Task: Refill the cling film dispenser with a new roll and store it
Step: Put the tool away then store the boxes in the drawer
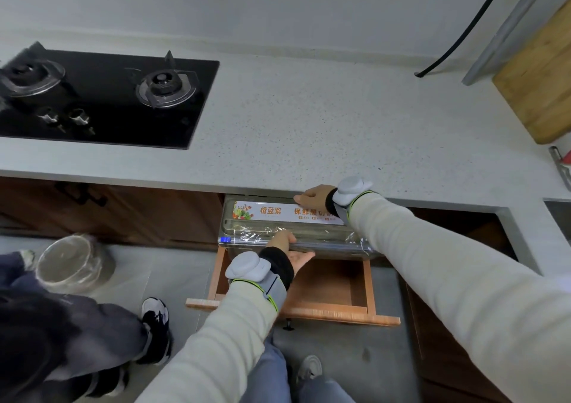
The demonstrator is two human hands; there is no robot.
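The clear cling film dispenser (262, 223), with a white and orange label and a blue slider at its left end, hangs level over the open wooden drawer (327, 282), just below the worktop edge. My left hand (289, 248) grips its front edge, thumb on top and fingers underneath. My right hand (315, 197) holds the back edge near the right end, right under the worktop lip. A roll shows through the clear lid, and loose film wrinkles along the front.
The speckled white worktop (309, 118) carries a black gas hob (102, 96) at the left and a wooden board (537, 74) at the right. Another person (77, 334) crouches at the lower left beside a film-covered glass bowl (72, 262). My legs stand in front of the drawer.
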